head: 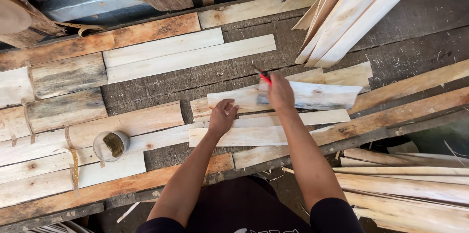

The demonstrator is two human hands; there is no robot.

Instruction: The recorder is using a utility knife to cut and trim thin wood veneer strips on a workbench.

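Rough wooden planks are covering a workbench (161, 88) scattered with pale wood strips. A person's right hand (280, 92) is closing around a red-handled brush (263, 86), pressing its bristles onto a thin strip of wood (317, 95) near the middle of the bench. The left hand (222, 115) is lying open, fingers spread, holding down the stacked strips just below it. A small round tin (111, 145) is sitting on the planks to the left, well apart from both hands.
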